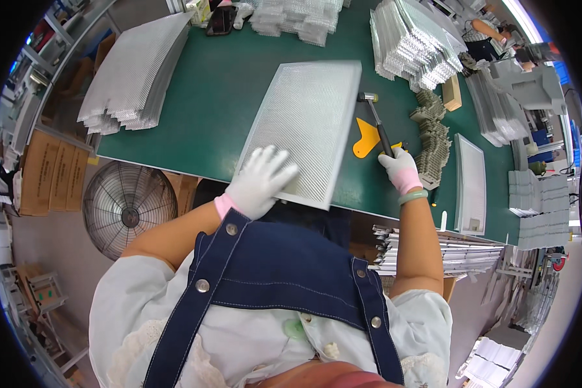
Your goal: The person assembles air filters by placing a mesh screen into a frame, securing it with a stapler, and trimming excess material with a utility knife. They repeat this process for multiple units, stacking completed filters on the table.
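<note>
A framed silver mesh panel (310,116) lies flat on the green table, its near edge by my body. My left hand (260,182), in a white glove with a pink cuff, rests on the panel's near left part with fingers spread. My right hand (401,169), gloved alike, is closed round the dark handle end of a small hammer (380,123), whose head points away from me beside the panel's right edge. A yellow scraper (366,138) lies between panel and hammer. Another yellow piece, partly covered by the hammer and my hand, shows next to it.
Stacks of mesh sheets (139,61) stand at the far left, with more silver stacks (410,45) at the far right. Beige corner pieces (433,139) are piled right of my hand, near a narrow framed panel (470,184). A floor fan (129,210) stands left of the table (207,97).
</note>
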Motion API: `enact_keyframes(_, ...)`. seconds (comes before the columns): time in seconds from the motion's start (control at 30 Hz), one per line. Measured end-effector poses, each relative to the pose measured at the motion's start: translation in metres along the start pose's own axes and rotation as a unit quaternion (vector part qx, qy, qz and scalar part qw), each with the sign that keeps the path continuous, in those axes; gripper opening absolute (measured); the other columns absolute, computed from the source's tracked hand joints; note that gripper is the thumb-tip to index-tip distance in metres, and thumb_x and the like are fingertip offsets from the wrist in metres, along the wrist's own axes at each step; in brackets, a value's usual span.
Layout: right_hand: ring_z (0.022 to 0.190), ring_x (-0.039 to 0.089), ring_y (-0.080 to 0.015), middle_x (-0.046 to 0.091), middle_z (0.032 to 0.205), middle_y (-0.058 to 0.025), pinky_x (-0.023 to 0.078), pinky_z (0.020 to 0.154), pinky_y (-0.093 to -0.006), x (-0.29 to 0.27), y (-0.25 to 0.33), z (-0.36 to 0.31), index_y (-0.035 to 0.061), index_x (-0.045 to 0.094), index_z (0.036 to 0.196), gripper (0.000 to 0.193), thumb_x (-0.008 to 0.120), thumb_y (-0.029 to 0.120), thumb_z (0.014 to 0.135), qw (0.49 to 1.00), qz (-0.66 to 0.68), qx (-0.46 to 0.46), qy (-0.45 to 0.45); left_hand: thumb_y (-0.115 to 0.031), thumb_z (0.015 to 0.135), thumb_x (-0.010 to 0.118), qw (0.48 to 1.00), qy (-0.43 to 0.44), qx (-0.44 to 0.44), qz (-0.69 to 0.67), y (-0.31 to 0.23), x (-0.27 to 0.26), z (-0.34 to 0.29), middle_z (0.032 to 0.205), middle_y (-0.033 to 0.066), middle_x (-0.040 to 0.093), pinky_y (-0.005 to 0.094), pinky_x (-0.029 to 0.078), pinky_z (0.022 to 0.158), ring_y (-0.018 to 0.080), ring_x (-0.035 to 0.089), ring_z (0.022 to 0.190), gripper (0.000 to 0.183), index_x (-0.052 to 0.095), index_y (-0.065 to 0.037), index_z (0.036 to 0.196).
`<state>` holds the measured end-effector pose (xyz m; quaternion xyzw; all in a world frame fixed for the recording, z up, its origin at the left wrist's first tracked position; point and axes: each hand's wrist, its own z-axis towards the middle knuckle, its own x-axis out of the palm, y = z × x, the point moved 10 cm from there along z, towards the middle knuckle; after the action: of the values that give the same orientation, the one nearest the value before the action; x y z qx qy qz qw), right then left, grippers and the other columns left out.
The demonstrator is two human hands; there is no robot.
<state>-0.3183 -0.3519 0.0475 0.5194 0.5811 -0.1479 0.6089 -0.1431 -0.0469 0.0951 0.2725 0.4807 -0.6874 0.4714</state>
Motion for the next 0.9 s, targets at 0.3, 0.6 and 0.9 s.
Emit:
enact_keyframes(0.3, 0.082, 0.068, -0.0397, 0.07, 0.092, -0.023, 0.053, 0.073, -0.0453, -0.049, 0.068, -0.021, 0.0028, 0.054, 0.128, 0.044, 0.066, 0.022, 0.09, 0.954, 0.005, -0.153, -0.257, -0.007, 0.083, 0.065, 0.882, -0.336, -0.106, -0.312, 0.039, -0.12, -0.012, 0.15, 0.0203, 0.034, 0.0433, 0.031, 0.115, 0.0277, 0.036, 0.14, 0.093, 0.007, 0.001, 0.155)
enact_keyframes(0.6, 0.075, 0.067, -0.0368, 0.069, 0.092, -0.0194, 0.052, 0.068, -0.0416, -0.106, 0.224, -0.025, 0.0257, 0.046, 0.147, 0.061, 0.063, 0.015, 0.09, 0.932, -0.089, -0.282, -0.21, 0.017, 0.077, 0.041, 0.949, -0.223, -0.001, -0.223, -0.012, -0.092, 0.01, 0.155, 0.0309, 0.028, 0.0445, 0.022, 0.119, 0.042, 0.03, 0.146, 0.076, 0.029, -0.003, 0.149)
enact_keyframes(0.9, 0.076, 0.067, -0.0373, 0.068, 0.084, -0.0184, 0.052, 0.071, -0.0468, -0.087, 0.215, 0.007, 0.0319, 0.04, 0.149, 0.061, 0.059, 0.02, 0.092, 0.948, -0.176, -0.185, -0.191, 0.017, 0.067, 0.043, 0.944, -0.212, 0.004, -0.252, -0.01, -0.084, 0.011, 0.147, 0.0386, 0.03, 0.0499, 0.025, 0.118, 0.0548, 0.027, 0.141, 0.075, 0.037, 0.003, 0.141)
